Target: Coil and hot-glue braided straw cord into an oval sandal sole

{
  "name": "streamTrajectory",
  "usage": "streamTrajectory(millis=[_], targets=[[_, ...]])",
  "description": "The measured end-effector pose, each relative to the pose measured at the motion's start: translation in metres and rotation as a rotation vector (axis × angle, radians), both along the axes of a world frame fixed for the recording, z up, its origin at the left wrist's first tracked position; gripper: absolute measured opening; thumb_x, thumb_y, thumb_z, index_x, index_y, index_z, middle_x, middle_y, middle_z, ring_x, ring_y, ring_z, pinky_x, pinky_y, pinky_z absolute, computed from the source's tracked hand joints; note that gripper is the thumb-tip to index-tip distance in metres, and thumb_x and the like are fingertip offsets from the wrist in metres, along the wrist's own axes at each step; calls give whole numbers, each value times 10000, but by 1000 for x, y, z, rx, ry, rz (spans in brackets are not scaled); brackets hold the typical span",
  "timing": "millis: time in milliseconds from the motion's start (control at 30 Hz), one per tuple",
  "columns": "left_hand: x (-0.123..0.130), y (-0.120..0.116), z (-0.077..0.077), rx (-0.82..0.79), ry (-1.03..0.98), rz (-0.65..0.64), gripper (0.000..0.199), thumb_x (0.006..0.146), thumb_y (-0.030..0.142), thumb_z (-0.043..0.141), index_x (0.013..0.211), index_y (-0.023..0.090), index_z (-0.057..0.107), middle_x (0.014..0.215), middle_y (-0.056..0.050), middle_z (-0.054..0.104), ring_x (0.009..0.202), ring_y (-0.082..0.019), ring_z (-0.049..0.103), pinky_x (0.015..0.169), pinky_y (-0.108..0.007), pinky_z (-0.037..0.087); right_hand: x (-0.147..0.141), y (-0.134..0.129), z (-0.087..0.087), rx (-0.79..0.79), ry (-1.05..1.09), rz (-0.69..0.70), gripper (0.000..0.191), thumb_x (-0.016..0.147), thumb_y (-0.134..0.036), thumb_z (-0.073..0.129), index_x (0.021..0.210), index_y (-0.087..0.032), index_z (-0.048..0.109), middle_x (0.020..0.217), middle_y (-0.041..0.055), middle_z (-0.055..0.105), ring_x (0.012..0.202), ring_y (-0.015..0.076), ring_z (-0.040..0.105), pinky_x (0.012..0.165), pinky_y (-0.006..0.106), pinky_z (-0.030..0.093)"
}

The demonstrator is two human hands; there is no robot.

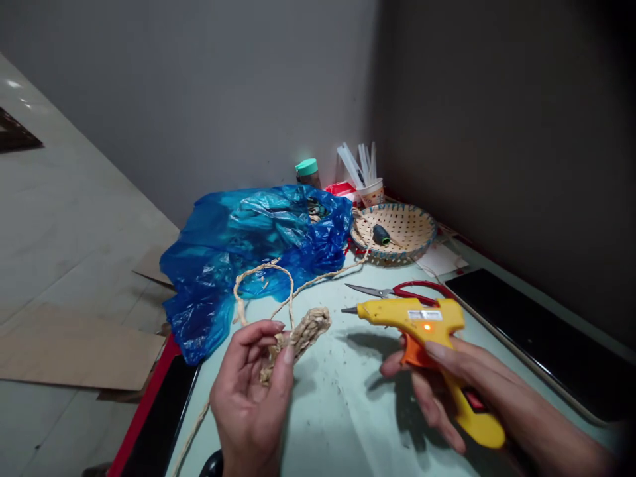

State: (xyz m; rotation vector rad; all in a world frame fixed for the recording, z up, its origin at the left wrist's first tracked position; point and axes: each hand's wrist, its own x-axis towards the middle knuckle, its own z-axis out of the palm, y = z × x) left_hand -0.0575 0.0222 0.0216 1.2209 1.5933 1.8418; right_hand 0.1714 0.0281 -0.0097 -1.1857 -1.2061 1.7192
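Note:
My left hand [256, 391] is closed around a small coiled piece of braided straw rope [311, 331], pinched between thumb and fingers. From that piece a twisted straw cord [288, 278] loops up and trails across the table. My right hand [442, 384] grips a yellow glue gun [412, 313] with an orange trigger and a glowing orange light. Its dark nozzle points left toward the rope piece, with a gap between them. Just behind the glue gun lie scissors [422, 286] with red handles, partly covered by it.
A crumpled blue plastic bag [213, 232] spreads over the table's back left. Behind it stand a bottle with a green lid [308, 167] and a paper cup [371, 193] of glue sticks. A woven basket [412, 228] holds a dark thread spool [381, 235]. A black flat panel [536, 338] lies right.

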Motion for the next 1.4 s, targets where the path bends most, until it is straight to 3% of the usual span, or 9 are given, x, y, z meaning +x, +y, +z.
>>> streamTrajectory(millis=[133,333,433,567,600,700,833,1167,1400], targets=[[4,-5,4,-49,-130,-111,144,820,185,724,958,216,699,869,-2,646,763,-105,620,710,-142,523,1,6,-3,-237,163,67,551,967,-622,519,1046,-121,734,773,51,679,613,102,612,630,204,498],[6,-8,1,-67,-198,-181,146,820,220,730,960,194,698,849,-15,620,753,-111,605,701,-148,515,5,16,-4,-181,-126,139,554,973,-655,433,957,-138,631,835,119,723,719,195,700,678,296,531],[5,-10,-1,-77,-180,-183,163,816,225,738,973,203,699,863,-16,628,772,-115,618,728,-155,526,17,18,1,-1,-433,72,585,891,-728,522,740,-173,630,695,87,635,596,187,571,570,303,422],[4,-12,-3,-131,-139,-185,172,814,274,764,966,221,705,871,-23,647,781,-130,639,730,-177,546,21,10,20,472,-1105,-13,537,941,-609,439,618,-206,585,543,77,539,454,181,428,512,329,253],[5,-13,-4,-137,-137,-179,178,807,280,773,961,222,708,871,-24,652,786,-134,644,733,-180,550,18,7,27,576,-1106,-9,491,961,-556,424,672,-208,614,562,74,572,453,189,469,502,329,275],[8,-13,-6,-136,-109,-159,196,785,290,787,950,218,711,859,-22,664,783,-140,652,727,-189,560,-3,3,51,810,-717,-62,249,986,-387,492,943,-217,669,777,28,701,599,162,623,566,286,446],[12,-13,-10,-163,-61,-136,180,780,275,773,936,215,707,838,-14,679,750,-133,663,705,-184,562,-31,7,68,832,-548,-109,56,899,-213,583,921,-214,634,801,-33,693,631,101,632,603,225,478],[26,-16,-6,-119,13,-127,164,790,114,679,915,220,683,812,22,704,711,-93,697,695,-122,566,-40,12,53,619,-403,-23,111,828,-132,522,769,-221,496,609,-69,484,532,81,455,497,202,367],[28,-16,-8,-125,65,-125,189,752,101,719,895,217,676,789,18,715,674,-87,692,664,-112,557,-43,12,43,523,-242,-28,136,828,-110,494,793,-229,439,629,-75,391,528,84,376,470,196,318]])
